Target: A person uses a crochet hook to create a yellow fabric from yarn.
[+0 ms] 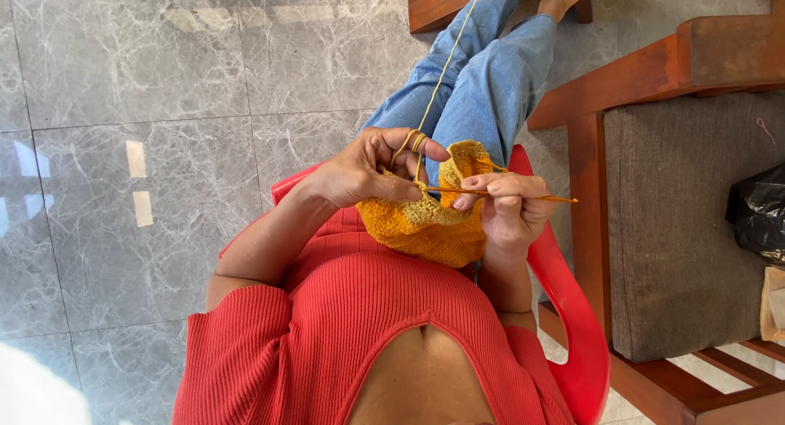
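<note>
Two hands are working one orange knit piece (429,229). The left hand (364,171) is pinching it with one yarn (446,69) looped over its fingers; the right hand (507,208) is gripping one hook (523,196).

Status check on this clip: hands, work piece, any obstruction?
Left hand pinches orange crocheted piece, yellow yarn strand looped over fingers. Right hand holds thin crochet hook. Nothing in the way.

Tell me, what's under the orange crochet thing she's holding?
Under the orange crochet piece you can see a red ribbed top, blue jeans and the rim of a red plastic chair. The lap and seat right beneath it are covered.
</note>
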